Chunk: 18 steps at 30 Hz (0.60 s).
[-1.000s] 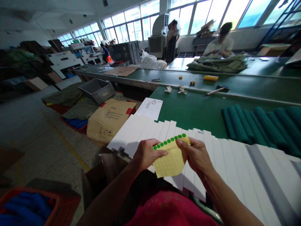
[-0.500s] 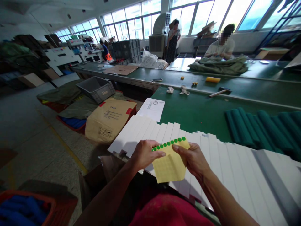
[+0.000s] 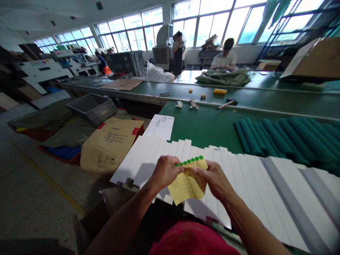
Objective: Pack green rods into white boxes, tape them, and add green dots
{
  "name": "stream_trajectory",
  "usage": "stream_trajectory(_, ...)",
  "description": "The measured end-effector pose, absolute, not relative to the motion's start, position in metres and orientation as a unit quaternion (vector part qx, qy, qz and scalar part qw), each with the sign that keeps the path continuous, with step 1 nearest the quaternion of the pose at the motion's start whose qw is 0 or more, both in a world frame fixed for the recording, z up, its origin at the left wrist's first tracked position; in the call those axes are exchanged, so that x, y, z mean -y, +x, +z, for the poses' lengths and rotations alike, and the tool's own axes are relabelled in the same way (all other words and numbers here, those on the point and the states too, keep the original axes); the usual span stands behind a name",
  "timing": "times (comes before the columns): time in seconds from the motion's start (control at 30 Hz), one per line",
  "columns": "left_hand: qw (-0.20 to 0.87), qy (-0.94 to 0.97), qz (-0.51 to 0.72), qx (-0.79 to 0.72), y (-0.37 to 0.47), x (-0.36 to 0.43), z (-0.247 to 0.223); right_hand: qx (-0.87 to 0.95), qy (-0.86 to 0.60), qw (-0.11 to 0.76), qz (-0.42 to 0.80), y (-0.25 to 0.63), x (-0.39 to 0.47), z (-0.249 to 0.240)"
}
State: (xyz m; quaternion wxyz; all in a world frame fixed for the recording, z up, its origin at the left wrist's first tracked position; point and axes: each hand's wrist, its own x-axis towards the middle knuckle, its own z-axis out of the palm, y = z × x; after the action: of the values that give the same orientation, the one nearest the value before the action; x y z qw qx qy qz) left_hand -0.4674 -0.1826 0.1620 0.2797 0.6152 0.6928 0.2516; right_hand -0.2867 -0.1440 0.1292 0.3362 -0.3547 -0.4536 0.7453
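Observation:
Between my hands is a yellow sticker sheet (image 3: pixel 187 186) with a row of green round stickers along its upper edge. My left hand (image 3: pixel 166 172) pinches the sheet's upper left corner, thumb over the front. My right hand (image 3: pixel 215 177) grips the right side, its thumb pressed just under the green dots. The sheet bends between the two thumbs, and its lower part hangs free. Under and behind it lies a row of flat white boxes (image 3: pixel 244 170), side by side on the green table (image 3: pixel 203 124).
Dark green rolls (image 3: pixel 281 136) lie at the right. Papers (image 3: pixel 160 126) rest behind the boxes, near a hammer (image 3: pixel 227 104) and crumpled scraps (image 3: pixel 193 104). A carton (image 3: pixel 110 145) and a grey crate (image 3: pixel 92 108) stand at the left. A person (image 3: pixel 224 58) sits across the conveyor.
My view has turned a little to the right. The sheet has tilted and bent more, and fewer green dots show. Both hands keep hold of it, my thumbs closer together.

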Motion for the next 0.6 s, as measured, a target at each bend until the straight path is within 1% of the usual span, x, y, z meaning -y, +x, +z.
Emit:
stream_trajectory(0.33, 0.3, 0.636, 0.229, -0.673, -0.452, 0.172, 0.172, 0.472, -0.384, 0.376, 0.699, -0.267, 0.14, 0.121)
stream_trajectory(0.43, 0.315, 0.635, 0.25, -0.66, -0.448, 0.168, 0.171, 0.461, -0.386, 0.385, 0.7, -0.266, 0.139, 0.12)
stream_trajectory(0.6, 0.296, 0.645, 0.249, -0.659, -0.442, 0.162, 0.172, 0.43, -0.378, 0.391, 0.721, -0.264, 0.139, 0.122)
